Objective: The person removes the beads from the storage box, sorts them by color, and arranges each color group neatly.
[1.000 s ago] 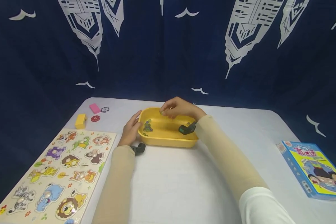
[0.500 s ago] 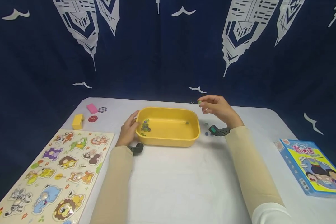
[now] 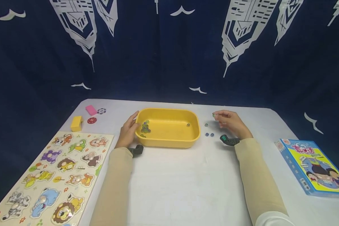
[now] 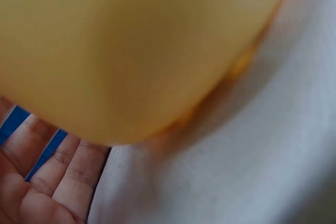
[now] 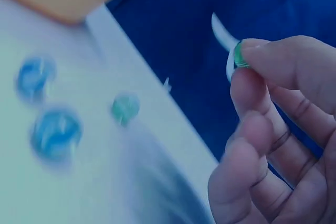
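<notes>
My left hand (image 3: pixel 127 133) holds the left end of a yellow plastic tray (image 3: pixel 164 143), thumb at the rim; in the left wrist view its fingers (image 4: pixel 81 174) show below the blurred tray wall (image 4: pixel 142 66). Several glass marbles (image 3: pixel 145 128) cluster at the tray's left end, and a single marble (image 3: pixel 188 125) sits near its right end. To the right of the tray, my right hand (image 3: pixel 231 122) pinches a green marble (image 5: pixel 240 55) between thumb and forefinger, raised above the table. Two bluish marbles (image 5: pixel 56 134) and a greenish marble (image 5: pixel 125 107) lie on the white tabletop between that hand and the tray.
An animal peg puzzle board (image 3: pixel 51 179) lies at left. Behind it are a yellow block (image 3: pixel 76 123), a pink block (image 3: pixel 91 110), a red chip (image 3: pixel 92 120) and a black-and-white chip (image 3: pixel 101 111). A blue-and-yellow box (image 3: pixel 314 166) lies at right. A dark curtain (image 3: pixel 158 62) hangs behind.
My right hand has lifted the green marble out of the tray, carried it right and lowered it beside the table marbles. My left hand has stayed at the tray.
</notes>
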`<action>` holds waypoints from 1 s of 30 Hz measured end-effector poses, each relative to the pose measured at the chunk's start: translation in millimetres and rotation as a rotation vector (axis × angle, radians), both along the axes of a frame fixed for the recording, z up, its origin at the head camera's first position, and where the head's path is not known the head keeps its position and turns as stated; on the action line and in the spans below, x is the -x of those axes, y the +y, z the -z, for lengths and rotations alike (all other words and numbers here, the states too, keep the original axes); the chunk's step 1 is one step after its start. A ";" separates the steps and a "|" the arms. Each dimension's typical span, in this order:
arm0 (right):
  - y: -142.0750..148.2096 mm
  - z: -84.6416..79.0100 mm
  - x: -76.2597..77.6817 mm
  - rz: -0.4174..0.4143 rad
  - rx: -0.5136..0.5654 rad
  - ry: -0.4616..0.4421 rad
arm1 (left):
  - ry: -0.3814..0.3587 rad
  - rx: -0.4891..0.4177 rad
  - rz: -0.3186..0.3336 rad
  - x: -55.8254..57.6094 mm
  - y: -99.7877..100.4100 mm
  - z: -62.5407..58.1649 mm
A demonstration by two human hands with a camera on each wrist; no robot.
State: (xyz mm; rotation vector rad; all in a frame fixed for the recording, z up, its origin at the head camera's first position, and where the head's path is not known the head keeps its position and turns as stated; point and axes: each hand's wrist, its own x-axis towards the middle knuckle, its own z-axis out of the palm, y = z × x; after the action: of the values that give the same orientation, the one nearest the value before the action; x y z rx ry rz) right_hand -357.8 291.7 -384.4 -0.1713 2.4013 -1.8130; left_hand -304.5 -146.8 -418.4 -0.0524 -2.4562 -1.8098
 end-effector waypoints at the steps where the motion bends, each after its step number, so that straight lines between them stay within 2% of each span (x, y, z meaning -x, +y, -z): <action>1: 1.3 3.6 0.8 0.002 -0.018 -0.003 | 0.000 -0.001 0.000 -0.1 0.0 -0.1; 8: 4.7 22.2 6.6 0.012 -0.224 -0.004 | -0.008 -0.013 0.005 -0.1 0.0 -1.2; 15: 1.2 23.1 6.6 0.016 -0.331 -0.020 | 0.002 0.001 0.002 0.7 0.0 -0.7; 24: -3.5 21.6 7.0 0.058 -0.395 -0.060 | 0.007 0.010 0.005 0.6 -0.5 -0.8; 30: -0.2 20.3 6.9 0.033 -0.346 -0.061 | 0.000 0.009 0.004 0.7 0.2 -0.6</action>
State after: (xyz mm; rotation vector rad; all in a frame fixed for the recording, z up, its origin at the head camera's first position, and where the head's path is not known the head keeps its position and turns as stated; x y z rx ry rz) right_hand -364.7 291.6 -404.7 -0.0407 2.6368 -1.3612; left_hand -305.3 -146.6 -417.7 -0.0581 -2.4660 -1.8003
